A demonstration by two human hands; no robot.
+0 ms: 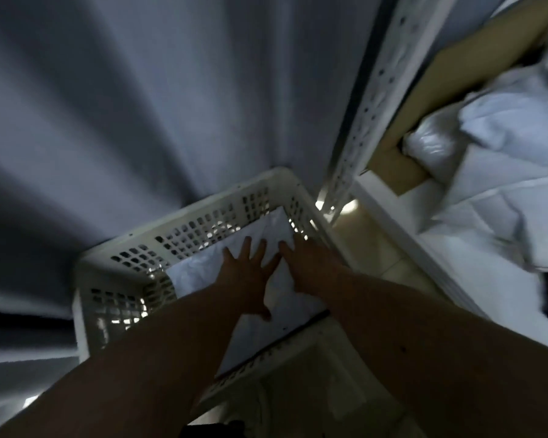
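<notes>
Middle of the white cloth (pixel 196 276) under the left hand (pixel 247 279) and right hand (pixel 310 267); blurred bedding (pixel 503 137) past the right edge.

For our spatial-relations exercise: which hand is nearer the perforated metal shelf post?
Right. The right hand lies flat on the white cloth by the basket wall nearest the post; the left hand presses the cloth beside it, farther toward the basket's middle.

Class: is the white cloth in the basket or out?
In: the white cloth lies between the basket walls, under left hand and right hand.

Matt white plastic basket (pixel 203 222); soft white cloth (pixel 276 298); perforated painted metal upright (pixel 366 115).
</notes>
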